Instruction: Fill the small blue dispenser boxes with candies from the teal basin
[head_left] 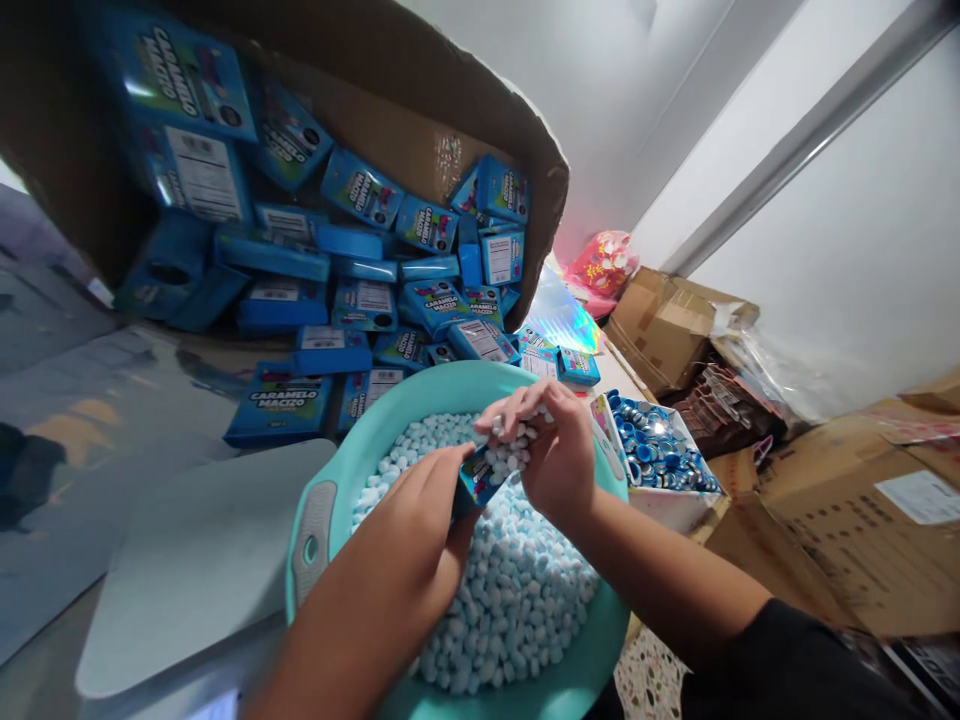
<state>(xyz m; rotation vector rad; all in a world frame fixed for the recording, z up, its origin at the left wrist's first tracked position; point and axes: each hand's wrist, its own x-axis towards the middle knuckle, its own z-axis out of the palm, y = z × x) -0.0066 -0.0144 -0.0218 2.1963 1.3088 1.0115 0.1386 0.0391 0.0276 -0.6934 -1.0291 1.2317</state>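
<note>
My left hand [424, 500] is wrapped round a small blue candy tin [478, 478], held tilted above a turquoise tub [311, 480]. Pale blue and white candies [517, 570] fill much of the tub. Against the mouth of the tin, my right hand [551, 445] is cupped with its fingers curled over a handful of the same candies [510, 455]. Some of these lie between the hand and the tin. My left palm covers most of the tin.
Behind the tub, a tipped cardboard box [420, 90] spills many blue "Caramelo Macizo" tins [435, 305]. To the right stands a white box [671, 500] of blue and silver round caps [652, 440]. Cardboard boxes [855, 510] fill the right side. A grey lid-like panel [202, 560] lies at left.
</note>
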